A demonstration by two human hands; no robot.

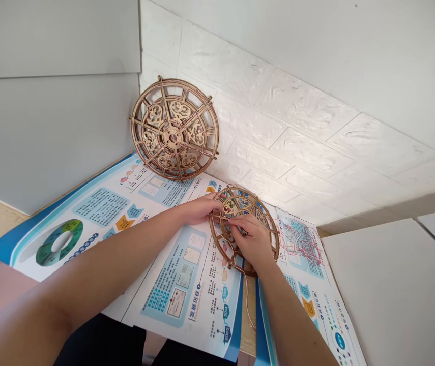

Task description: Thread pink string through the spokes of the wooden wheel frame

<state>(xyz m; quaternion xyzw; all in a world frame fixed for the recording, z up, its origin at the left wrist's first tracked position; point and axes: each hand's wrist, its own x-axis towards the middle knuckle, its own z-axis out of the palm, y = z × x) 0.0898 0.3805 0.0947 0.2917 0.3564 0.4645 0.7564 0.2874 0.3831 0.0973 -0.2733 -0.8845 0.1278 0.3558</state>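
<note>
A round openwork wooden wheel [248, 203] lies flat on a printed poster [186, 274]. My left hand [198, 208] grips its left rim. My right hand [253, 241] rests on top of the wheel, fingers pinched near a thin string [245, 300] that trails from the wheel toward me. A second, larger wooden wheel [174, 128] with carved spokes leans upright against the white wall behind.
Another poster [309, 284] lies to the right, with a tangle of pink thread [303, 244] on it. The white brick-pattern wall [297, 117] runs along the back, a grey panel [49, 101] stands at left, and a white surface [396, 295] sits at right.
</note>
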